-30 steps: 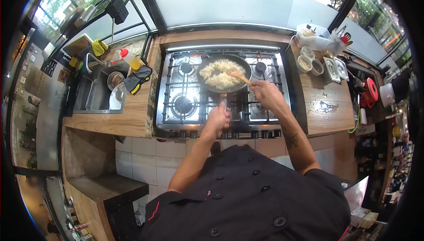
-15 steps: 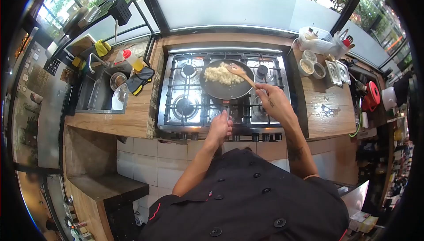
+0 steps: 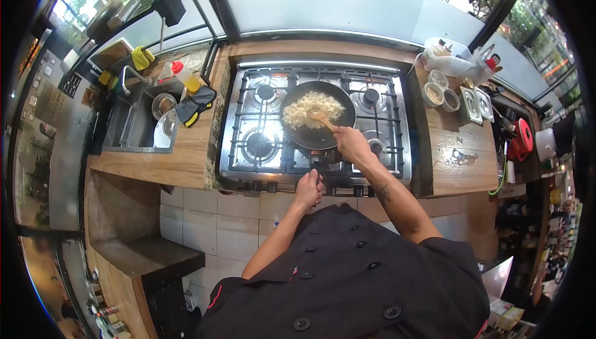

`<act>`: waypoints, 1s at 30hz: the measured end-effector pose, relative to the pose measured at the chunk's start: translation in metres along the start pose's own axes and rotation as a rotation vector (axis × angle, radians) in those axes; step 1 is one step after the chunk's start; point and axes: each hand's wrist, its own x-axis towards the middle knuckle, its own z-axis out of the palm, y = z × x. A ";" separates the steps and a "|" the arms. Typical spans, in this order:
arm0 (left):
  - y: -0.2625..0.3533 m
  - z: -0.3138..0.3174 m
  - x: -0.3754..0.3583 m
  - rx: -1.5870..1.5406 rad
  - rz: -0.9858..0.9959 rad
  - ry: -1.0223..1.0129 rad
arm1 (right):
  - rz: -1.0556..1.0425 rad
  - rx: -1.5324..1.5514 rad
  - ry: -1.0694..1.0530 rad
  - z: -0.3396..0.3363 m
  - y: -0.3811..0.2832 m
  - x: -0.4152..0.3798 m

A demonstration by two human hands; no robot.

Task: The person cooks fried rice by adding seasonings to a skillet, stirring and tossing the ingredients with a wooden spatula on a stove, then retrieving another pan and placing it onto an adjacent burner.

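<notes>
Wooden table point(image 3: 180, 164) runs round a steel gas stove point(image 3: 248, 118) set under a glass backsplash, with a sink point(image 3: 133, 128) at the table's left end and small bowls point(image 3: 437, 87) near its back right corner. A black frying pan point(image 3: 338, 134) sits in the middle of the stove, between the burners, and its handle is gripped in a closed fist by the left hand point(image 3: 308, 189) at the stove's front edge. Compared with half a second ago, this hand is drawn back closer to the body, and the pan with it. A wooden spatula point(image 3: 321, 116) is held closed in the right hand point(image 3: 351, 144), which is now seen over the pan's right rim rather than out to its right. The spatula's blade is pressed into the rice point(image 3: 304, 106), which is now spread across the pan's back half instead of being heaped at its back left.
</notes>
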 end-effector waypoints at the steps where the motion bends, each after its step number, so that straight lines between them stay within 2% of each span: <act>1: -0.002 0.000 0.001 0.016 -0.005 0.003 | -0.006 -0.064 -0.062 -0.001 0.000 0.003; 4: -0.003 -0.004 0.003 -0.042 -0.041 -0.037 | 0.024 -0.157 -0.203 -0.021 -0.021 0.013; 6: -0.005 -0.004 0.003 -0.061 -0.055 -0.040 | -0.023 -0.142 -0.101 -0.017 -0.023 0.018; 8: -0.004 0.000 0.004 -0.067 -0.063 -0.052 | 0.020 -0.072 -0.110 -0.006 -0.030 0.014; 10: -0.001 0.002 0.001 -0.006 -0.028 -0.032 | -0.085 -0.031 -0.108 0.013 -0.026 0.011; 11: 0.003 0.001 -0.003 -0.001 -0.030 -0.032 | -0.063 -0.042 -0.120 0.009 -0.023 0.012; 13: 0.017 0.006 -0.013 0.016 -0.074 0.046 | -0.048 -0.067 -0.153 -0.021 -0.022 0.006; 16: 0.078 0.036 -0.057 -0.007 -0.093 0.073 | 0.006 -0.086 -0.153 -0.081 -0.053 -0.011; 17: 0.092 0.040 -0.057 -0.116 -0.110 0.040 | 0.030 -0.063 -0.114 -0.092 -0.054 -0.013; 19: 0.104 0.041 -0.035 -0.133 -0.083 -0.005 | 0.041 -0.002 -0.049 -0.105 -0.059 -0.011; 22: 0.098 0.038 -0.023 -0.086 -0.017 -0.037 | 0.041 0.046 0.021 -0.121 -0.070 -0.022; 23: 0.093 0.039 -0.027 -0.056 0.020 -0.055 | 0.119 0.019 -0.049 -0.135 -0.081 -0.030; 24: 0.092 0.041 -0.056 -0.036 -0.010 -0.026 | -0.016 0.045 0.020 -0.132 -0.063 -0.035; 26: 0.081 0.038 -0.088 -0.017 -0.058 0.012 | -0.073 0.066 0.108 -0.141 -0.070 -0.047; 28: 0.080 0.040 -0.084 0.026 -0.050 0.006 | 0.152 0.117 -0.023 -0.150 -0.087 -0.049; 29: 0.072 0.037 -0.070 -0.016 -0.041 -0.005 | -0.029 0.131 0.124 -0.130 -0.064 -0.045; 30: 0.066 0.037 -0.057 -0.018 -0.035 -0.008 | -0.035 0.127 0.127 -0.109 -0.046 -0.034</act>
